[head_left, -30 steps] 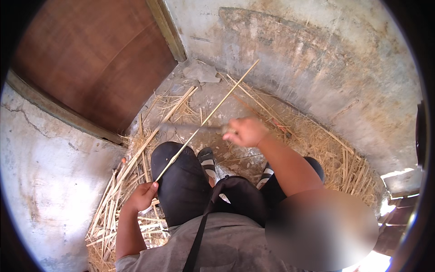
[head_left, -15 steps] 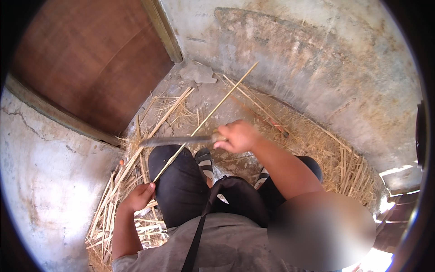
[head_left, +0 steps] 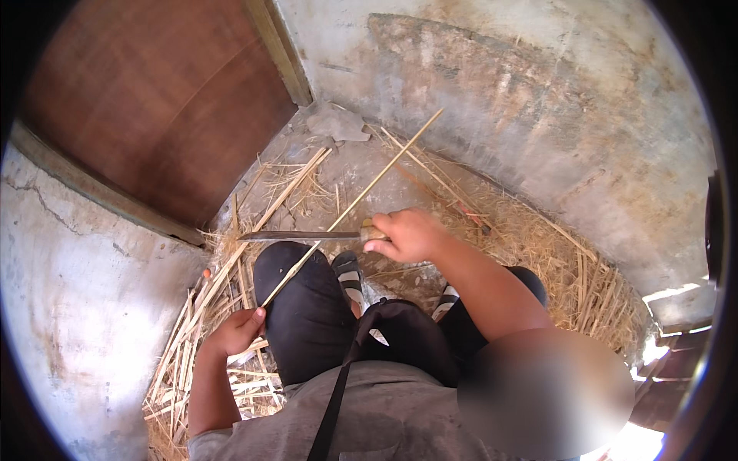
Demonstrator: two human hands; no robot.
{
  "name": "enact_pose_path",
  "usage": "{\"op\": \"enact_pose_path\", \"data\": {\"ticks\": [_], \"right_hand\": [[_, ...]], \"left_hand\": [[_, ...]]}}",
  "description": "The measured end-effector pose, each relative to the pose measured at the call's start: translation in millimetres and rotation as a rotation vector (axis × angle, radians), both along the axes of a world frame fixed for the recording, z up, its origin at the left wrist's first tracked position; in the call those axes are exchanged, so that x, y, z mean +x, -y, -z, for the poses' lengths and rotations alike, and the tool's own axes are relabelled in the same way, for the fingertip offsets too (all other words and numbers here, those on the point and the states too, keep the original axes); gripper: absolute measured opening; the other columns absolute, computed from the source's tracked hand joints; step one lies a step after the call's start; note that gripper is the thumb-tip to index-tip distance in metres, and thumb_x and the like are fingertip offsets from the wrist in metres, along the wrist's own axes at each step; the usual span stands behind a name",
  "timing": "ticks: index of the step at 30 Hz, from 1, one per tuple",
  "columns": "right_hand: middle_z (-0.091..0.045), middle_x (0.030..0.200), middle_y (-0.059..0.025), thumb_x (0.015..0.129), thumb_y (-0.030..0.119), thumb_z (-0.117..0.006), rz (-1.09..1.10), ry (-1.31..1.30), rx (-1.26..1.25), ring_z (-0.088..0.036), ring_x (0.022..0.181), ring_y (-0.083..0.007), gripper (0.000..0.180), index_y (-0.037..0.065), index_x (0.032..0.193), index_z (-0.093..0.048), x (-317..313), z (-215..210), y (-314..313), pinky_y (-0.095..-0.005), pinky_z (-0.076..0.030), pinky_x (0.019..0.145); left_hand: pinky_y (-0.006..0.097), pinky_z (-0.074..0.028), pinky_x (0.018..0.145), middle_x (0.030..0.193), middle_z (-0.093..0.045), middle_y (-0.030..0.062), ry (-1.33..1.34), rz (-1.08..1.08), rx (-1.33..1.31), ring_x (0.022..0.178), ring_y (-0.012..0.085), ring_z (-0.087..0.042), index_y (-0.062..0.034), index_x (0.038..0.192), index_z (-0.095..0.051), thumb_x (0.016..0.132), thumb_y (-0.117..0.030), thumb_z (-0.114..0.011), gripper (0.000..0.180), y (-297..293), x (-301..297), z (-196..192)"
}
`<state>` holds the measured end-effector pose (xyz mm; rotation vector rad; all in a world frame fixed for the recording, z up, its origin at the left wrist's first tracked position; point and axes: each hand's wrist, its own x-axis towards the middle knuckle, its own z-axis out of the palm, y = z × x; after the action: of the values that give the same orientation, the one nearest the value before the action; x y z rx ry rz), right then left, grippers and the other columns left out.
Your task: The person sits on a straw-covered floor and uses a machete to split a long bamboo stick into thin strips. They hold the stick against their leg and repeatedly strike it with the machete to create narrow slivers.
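Observation:
My left hand (head_left: 237,332) pinches the near end of a long, thin pale strip (head_left: 370,189), which looks like split bamboo. From there the strip slants over my left knee (head_left: 288,280) and up to the right, its far end near the wall. My right hand (head_left: 413,234) is closed around the wooden handle of a long-bladed knife. The knife's blade (head_left: 296,236) points left and crosses the strip just beyond the knee. Whether edge and strip touch, I cannot tell.
Many split strips (head_left: 184,361) lie in a heap at the left. Shavings and more strips (head_left: 592,300) cover the floor at the right. A brown door panel (head_left: 169,107) and a stained wall (head_left: 523,107) close in the space. A flat stone piece (head_left: 338,123) lies in the corner.
The knife, blurred before, is now sharp and lies slightly higher and nearly level. My left hand and the strip have hardly moved.

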<state>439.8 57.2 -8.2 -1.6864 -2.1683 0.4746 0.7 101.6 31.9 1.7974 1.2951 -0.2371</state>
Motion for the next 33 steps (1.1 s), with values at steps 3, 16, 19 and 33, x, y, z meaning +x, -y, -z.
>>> {"op": "enact_pose_path", "data": {"ticks": [3, 16, 19, 33], "right_hand": [[-0.070, 0.084, -0.0202, 0.103, 0.057, -0.047, 0.189, -0.176, 0.025, -0.071, 0.084, -0.0412, 0.055, 0.007, 0.115, -0.065, 29.2, 13.0, -5.6, -0.0517, -0.055, 0.078], [-0.068, 0.082, -0.0190, 0.105, 0.054, -0.044, 0.028, 0.059, 0.115, -0.069, 0.076, -0.0407, 0.047, 0.012, 0.101, -0.065, 8.2, 11.8, -3.7, -0.0539, -0.055, 0.070], [-0.071, 0.083, -0.0194, 0.107, 0.057, -0.035, 0.277, -0.066, 0.136, -0.070, 0.083, -0.0420, 0.056, 0.011, 0.108, -0.067, 37.4, 33.1, -11.2, -0.0548, -0.055, 0.076], [-0.072, 0.092, -0.0229, 0.106, 0.057, -0.035, 0.077, 0.102, 0.052, -0.070, 0.091, -0.0433, 0.056, 0.010, 0.110, -0.065, 2.9, 6.0, -1.8, -0.0541, -0.055, 0.079]], "left_hand": [[0.040, -0.049, 0.078, 0.078, -0.065, 0.0137, 0.007, -0.009, 0.059, 0.075, 0.0266, -0.059, 0.0004, 0.083, -0.064, 0.108, -0.058, -0.038, 0.068, 9.1, 2.4, -6.2], [0.038, -0.047, 0.073, 0.072, -0.061, 0.0084, 0.007, 0.007, 0.015, 0.073, 0.0212, -0.057, -0.0006, 0.084, -0.065, 0.108, -0.057, -0.039, 0.067, -0.8, 1.0, 0.0], [0.036, -0.046, 0.071, 0.071, -0.059, 0.0064, 0.044, -0.031, 0.043, 0.071, 0.0195, -0.054, -0.0014, 0.082, -0.062, 0.108, -0.056, -0.041, 0.064, 6.9, 3.5, -1.7], [0.037, -0.046, 0.068, 0.070, -0.059, 0.0069, 0.092, -0.030, 0.050, 0.068, 0.0193, -0.053, -0.0010, 0.080, -0.061, 0.107, -0.056, -0.042, 0.065, 9.1, -0.6, 5.7]]}}
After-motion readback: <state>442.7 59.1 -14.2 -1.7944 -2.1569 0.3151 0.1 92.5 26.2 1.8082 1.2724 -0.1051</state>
